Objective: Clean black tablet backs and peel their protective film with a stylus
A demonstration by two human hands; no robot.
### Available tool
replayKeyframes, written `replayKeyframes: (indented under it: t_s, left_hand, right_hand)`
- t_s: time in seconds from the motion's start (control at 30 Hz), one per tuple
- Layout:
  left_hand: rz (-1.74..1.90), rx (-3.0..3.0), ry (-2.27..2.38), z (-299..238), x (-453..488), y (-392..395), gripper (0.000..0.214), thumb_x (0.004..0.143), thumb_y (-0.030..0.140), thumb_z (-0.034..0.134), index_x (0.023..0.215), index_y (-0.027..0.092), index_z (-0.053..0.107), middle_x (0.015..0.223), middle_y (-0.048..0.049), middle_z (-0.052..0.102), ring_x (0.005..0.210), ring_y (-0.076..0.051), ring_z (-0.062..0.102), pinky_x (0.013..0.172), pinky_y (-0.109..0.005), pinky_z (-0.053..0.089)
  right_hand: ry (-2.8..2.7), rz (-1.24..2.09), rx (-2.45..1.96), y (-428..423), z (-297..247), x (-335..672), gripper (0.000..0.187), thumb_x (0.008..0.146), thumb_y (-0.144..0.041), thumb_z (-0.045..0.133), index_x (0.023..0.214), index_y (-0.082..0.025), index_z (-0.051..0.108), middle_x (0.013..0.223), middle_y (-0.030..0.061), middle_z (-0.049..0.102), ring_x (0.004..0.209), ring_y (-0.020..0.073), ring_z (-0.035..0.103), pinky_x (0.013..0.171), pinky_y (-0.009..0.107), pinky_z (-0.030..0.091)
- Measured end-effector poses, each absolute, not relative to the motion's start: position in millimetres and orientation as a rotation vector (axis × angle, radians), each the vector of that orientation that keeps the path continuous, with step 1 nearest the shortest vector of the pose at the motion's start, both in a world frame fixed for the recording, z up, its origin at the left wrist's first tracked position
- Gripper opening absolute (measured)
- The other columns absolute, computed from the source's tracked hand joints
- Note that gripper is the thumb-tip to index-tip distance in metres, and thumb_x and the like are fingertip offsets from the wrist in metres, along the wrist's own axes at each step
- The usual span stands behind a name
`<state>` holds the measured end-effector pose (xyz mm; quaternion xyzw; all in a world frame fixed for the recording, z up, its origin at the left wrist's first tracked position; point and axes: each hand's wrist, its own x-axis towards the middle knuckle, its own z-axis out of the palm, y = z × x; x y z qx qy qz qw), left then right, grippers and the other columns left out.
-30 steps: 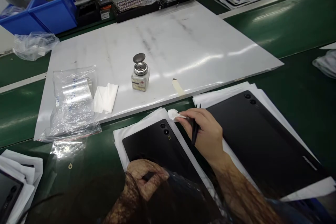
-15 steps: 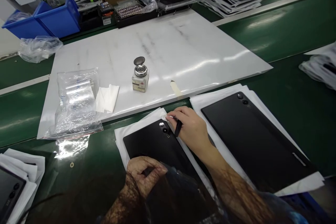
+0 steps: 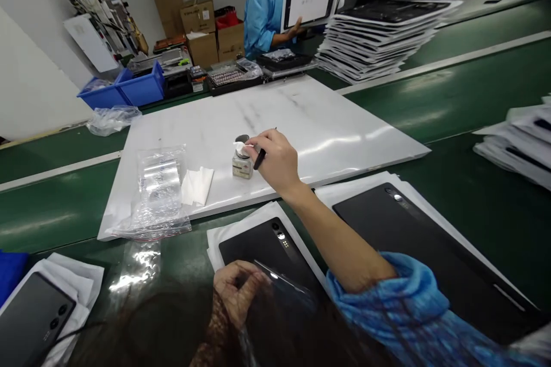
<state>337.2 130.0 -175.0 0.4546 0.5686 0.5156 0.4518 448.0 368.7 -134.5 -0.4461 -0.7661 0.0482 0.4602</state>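
Glass dispenser bottle [image 3: 241, 167] with its metal lid [image 3: 241, 139] flipped open, right hand [image 3: 275, 161] at its top
Right hand grips black tweezers [image 3: 260, 159] and presses a white wipe [image 3: 239, 145] to the bottle, which stands on a marble slab [image 3: 327, 126] near a clear zip bag [image 3: 160, 195] of rolled film [image 3: 160, 175]; left hand [image 3: 237, 289] curls narrow over a black tablet [image 3: 249, 246], its hold unclear; blue bins [image 3: 142, 85] hold plastic wrap [image 3: 92, 85]
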Motion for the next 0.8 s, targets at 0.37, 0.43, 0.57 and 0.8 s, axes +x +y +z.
replayKeyframes:
  t_s: [0.37,0.43,0.57,0.8]
  left_hand:
    - [1.232,1.087,1.431,-161,338,132,0.011,0.069,0.028,0.069,0.062,0.020,0.072,0.054,0.0005,0.074,0.050,-0.018,0.070,0.049,-0.022,0.056]
    - [1.218,1.090,1.440,-160,339,132,0.010,0.069,0.027,0.070,0.063,0.019,0.073,0.055,0.0009,0.074,0.051,-0.017,0.070,0.050,-0.021,0.055]
    - [1.184,1.135,1.463,-157,340,130,0.008,0.069,0.025,0.070,0.064,0.020,0.074,0.057,0.0021,0.074,0.053,-0.014,0.069,0.052,-0.018,0.054]
    - [1.179,1.218,1.494,-158,338,129,0.009,0.071,0.026,0.069,0.065,0.021,0.072,0.058,0.0031,0.075,0.052,-0.014,0.069,0.052,-0.018,0.053]
  right_hand:
    - [-1.572,0.662,-0.888,288,-139,516,0.048,0.120,-0.063,0.052,0.120,-0.032,0.087,0.108,0.0080,0.079,0.079,0.0235,0.075,0.078,0.043,0.069]
    - [-1.553,0.975,-0.863,246,-145,543,0.055,0.119,-0.069,0.050,0.103,-0.033,0.089,0.096,0.0069,0.079,0.070,0.0229,0.075,0.065,0.040,0.068]
    - [-1.601,1.296,-0.933,195,-154,571,0.032,0.099,-0.058,0.090,0.081,-0.032,0.087,0.094,0.0079,0.083,0.063,0.0235,0.077,0.055,0.037,0.068]
    - [-1.264,1.657,-1.059,187,-158,558,0.040,0.078,-0.053,0.107,0.075,-0.024,0.080,0.084,0.0044,0.081,0.053,0.0167,0.072,0.051,0.031,0.064]
